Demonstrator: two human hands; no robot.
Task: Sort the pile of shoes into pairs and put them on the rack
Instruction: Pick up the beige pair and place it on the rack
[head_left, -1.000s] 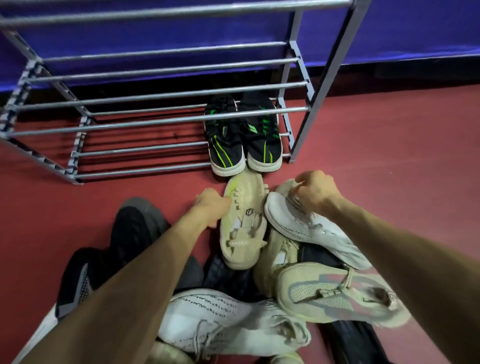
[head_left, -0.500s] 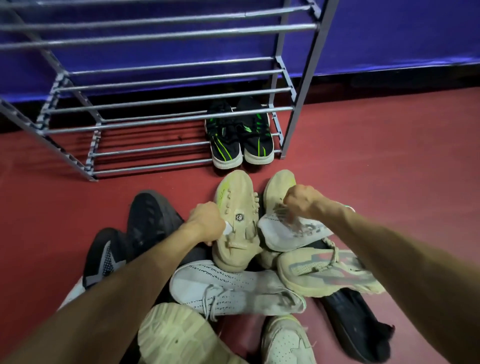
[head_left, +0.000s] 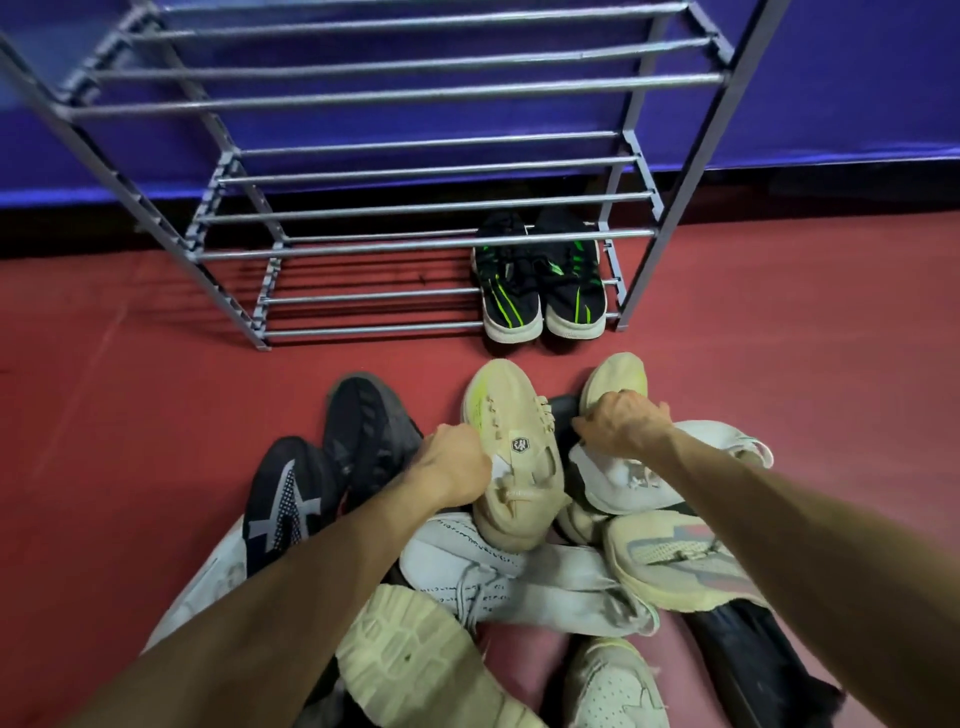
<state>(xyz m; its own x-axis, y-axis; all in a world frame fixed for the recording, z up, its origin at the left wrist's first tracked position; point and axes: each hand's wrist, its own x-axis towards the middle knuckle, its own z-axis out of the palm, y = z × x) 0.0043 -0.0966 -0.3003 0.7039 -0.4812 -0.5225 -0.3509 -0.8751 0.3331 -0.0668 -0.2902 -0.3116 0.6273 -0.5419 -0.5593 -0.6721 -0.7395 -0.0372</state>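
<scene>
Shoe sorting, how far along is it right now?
Done: one black-green pair sits on the rack, bottom shelf. In hand: the left hand grips a cream shoe; the right hand holds what looks like its mate. Left: the rest of the pile on the floor, black, white and cream shoes unsorted.

One metal rack (head_left: 405, 171) stood in the upper part of the frame, carrying two black shoes with green stripes (head_left: 540, 280) on its lowest tier at centre right. Two hands (head_left: 457, 462) reached into one pile on the red floor (head_left: 104, 441) in the lower half. That pile showed about five cream shoes (head_left: 511, 452), three white shoes (head_left: 519, 577) and three black shoes (head_left: 363, 426); others were partly hidden.
</scene>
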